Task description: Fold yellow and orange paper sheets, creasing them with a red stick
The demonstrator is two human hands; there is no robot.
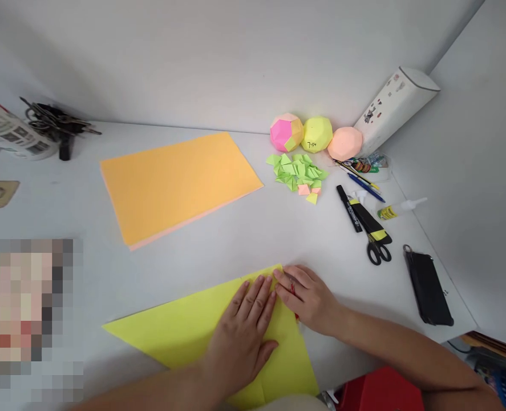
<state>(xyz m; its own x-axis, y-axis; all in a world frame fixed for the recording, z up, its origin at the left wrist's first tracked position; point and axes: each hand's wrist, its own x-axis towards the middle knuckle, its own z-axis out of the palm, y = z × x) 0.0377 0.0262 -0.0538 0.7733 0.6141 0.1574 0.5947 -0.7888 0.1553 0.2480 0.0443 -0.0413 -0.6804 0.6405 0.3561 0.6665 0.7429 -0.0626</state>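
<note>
A large yellow sheet of paper (pixel 179 314) lies on the white table close to my body, a pointed corner reaching left and a crease showing near its front. My left hand (pixel 246 331) rests flat on it, fingers stretched out towards its far edge. At the paper's far right corner, my right hand (pixel 308 299) is curled with its fingertips on the edge. Between its fingers shows a slim tool with red parts (pixel 292 286); most of it is hidden, so its kind is unclear. The fingertips of both hands nearly touch.
A stack of orange paper (pixel 179 188) lies behind. Further right are green paper pieces (pixel 298 169), several faceted paper balls (pixel 316 135), a marker (pixel 349 208), scissors (pixel 379 248), a glue bottle (pixel 400 209) and a black phone case (pixel 428 287). A white tube (pixel 396 108) leans in the corner.
</note>
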